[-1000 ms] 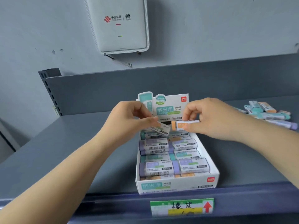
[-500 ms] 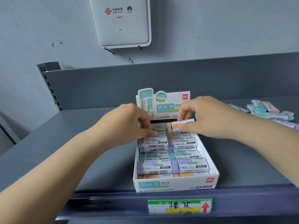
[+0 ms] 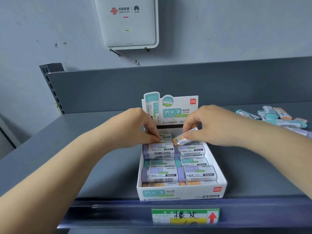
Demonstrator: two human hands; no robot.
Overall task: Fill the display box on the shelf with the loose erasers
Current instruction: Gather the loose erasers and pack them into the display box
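A white display box (image 3: 180,193) stands at the front of the grey shelf, holding several rows of purple, teal and orange erasers. My left hand (image 3: 135,127) pinches a teal eraser (image 3: 164,136) down at the back left of the box. My right hand (image 3: 214,125) holds an orange eraser (image 3: 183,140), tilted, over the back right row. A pile of loose erasers (image 3: 276,118) lies on the shelf to the right.
The box's upright printed header card (image 3: 170,108) stands just behind my fingers. The shelf's grey back panel (image 3: 118,88) rises behind it. A price label (image 3: 185,216) sits in the front rail. A white router (image 3: 128,22) hangs on the wall above.
Both hands have moved down and back into the box's rear rows, carrying the teal eraser and the orange eraser with them. The orange eraser is now tilted.
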